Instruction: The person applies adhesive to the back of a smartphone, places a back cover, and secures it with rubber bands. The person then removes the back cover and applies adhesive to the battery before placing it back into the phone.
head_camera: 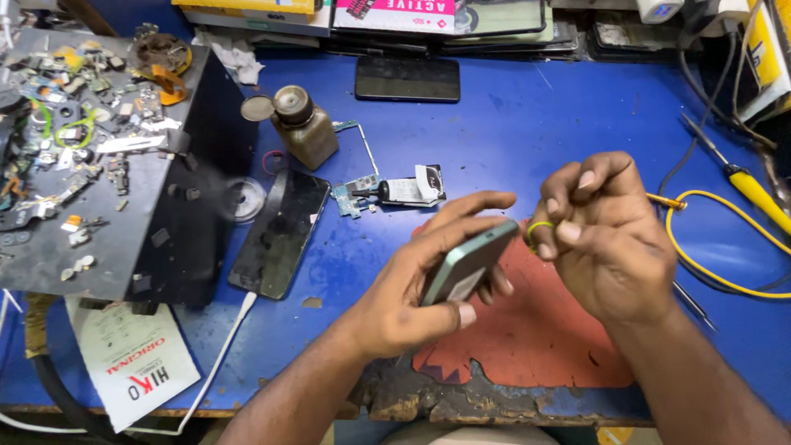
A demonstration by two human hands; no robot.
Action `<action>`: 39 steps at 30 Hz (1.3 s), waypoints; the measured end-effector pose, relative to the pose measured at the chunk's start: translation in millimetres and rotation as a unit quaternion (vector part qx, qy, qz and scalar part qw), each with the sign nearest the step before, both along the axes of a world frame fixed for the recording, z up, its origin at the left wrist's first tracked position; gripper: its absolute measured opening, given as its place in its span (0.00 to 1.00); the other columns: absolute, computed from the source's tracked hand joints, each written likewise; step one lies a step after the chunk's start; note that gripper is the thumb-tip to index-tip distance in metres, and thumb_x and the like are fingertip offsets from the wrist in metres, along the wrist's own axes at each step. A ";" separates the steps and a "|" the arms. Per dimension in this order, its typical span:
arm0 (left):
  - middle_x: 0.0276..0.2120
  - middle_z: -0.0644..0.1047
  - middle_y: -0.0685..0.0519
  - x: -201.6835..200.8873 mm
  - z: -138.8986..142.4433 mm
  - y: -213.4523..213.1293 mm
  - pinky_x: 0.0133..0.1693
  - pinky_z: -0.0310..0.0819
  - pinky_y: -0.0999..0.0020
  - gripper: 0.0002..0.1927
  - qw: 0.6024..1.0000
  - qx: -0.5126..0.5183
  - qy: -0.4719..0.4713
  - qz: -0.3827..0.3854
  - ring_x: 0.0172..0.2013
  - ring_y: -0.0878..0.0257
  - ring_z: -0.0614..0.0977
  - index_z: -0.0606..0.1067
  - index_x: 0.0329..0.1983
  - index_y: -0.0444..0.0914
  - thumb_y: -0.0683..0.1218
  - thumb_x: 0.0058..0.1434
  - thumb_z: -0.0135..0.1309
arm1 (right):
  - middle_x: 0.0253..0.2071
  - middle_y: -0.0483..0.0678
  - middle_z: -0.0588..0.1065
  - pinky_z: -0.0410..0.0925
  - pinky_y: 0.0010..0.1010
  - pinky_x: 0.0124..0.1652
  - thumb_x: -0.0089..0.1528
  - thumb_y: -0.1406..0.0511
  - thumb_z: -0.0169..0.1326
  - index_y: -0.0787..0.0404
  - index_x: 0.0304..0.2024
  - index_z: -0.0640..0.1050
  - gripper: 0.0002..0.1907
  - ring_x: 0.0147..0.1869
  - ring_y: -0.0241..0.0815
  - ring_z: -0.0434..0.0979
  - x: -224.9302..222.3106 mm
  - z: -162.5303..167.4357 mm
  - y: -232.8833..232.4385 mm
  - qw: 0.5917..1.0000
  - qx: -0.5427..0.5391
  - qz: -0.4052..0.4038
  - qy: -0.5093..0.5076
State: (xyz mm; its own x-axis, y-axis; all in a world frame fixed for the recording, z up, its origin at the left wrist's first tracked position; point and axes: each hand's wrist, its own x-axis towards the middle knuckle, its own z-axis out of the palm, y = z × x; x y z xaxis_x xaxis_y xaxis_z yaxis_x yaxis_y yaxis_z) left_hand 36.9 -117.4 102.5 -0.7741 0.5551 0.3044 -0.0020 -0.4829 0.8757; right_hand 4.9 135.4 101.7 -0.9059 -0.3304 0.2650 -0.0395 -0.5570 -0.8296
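My left hand (pixel 428 276) grips a slim phone with a pale green frame (pixel 470 264), tilted on edge above the worn red mat (pixel 544 338). My right hand (pixel 606 239) is curled just to the right of the phone's upper end, fingers closed around a thin tool with a yellow-green ring (pixel 540 227) at its tip. The tool's tip sits close to the phone's top corner; whether it touches is unclear.
A dark phone (pixel 280 231) with a white cable lies left on the blue bench (pixel 527 124). Behind are a brown bottle (pixel 305 128), a small circuit board (pixel 354 194), another black phone (pixel 408 78). A black box holding scrap parts (pixel 82 148) stands left; a yellow-handled screwdriver (pixel 754 189) and yellow wire lie right.
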 end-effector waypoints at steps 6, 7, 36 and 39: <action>0.77 0.61 0.45 0.0 -4.3 13.9 0.58 0.78 0.63 0.41 0.997 -0.071 -0.002 0.005 0.53 0.59 0.81 0.65 0.75 0.33 0.41 0.53 0.50 | 0.46 0.53 0.65 0.71 0.32 0.43 0.64 0.82 0.45 0.58 0.53 0.62 0.20 0.43 0.40 0.70 -3.0 -10.6 1.9 0.992 0.079 -0.049 0.086; 0.76 0.64 0.44 -0.8 -4.3 16.5 0.58 0.79 0.64 0.40 0.994 -0.105 0.005 0.028 0.53 0.59 0.81 0.66 0.74 0.32 0.41 0.53 0.49 | 0.46 0.53 0.65 0.72 0.31 0.43 0.64 0.82 0.45 0.58 0.52 0.62 0.19 0.42 0.40 0.71 -3.3 -10.8 3.9 0.989 0.092 -0.056 0.102; 0.53 0.72 0.48 2.0 -8.6 22.8 0.60 0.76 0.61 0.31 0.992 -0.118 0.004 0.055 0.55 0.61 0.79 0.63 0.60 0.34 0.53 0.65 0.64 | 0.44 0.49 0.74 0.65 0.17 0.28 0.54 0.71 0.67 0.64 0.45 0.76 0.18 0.33 0.27 0.71 3.1 7.0 10.1 0.925 0.365 0.025 0.107; 0.55 0.70 0.48 2.4 -8.1 28.4 0.60 0.74 0.63 0.39 0.989 -0.109 0.021 0.103 0.54 0.61 0.76 0.58 0.67 0.35 0.60 0.65 0.63 | 0.38 0.51 0.74 0.60 0.18 0.28 0.58 0.74 0.66 0.66 0.54 0.70 0.25 0.33 0.29 0.70 6.9 -2.1 3.4 0.948 0.309 0.068 -0.020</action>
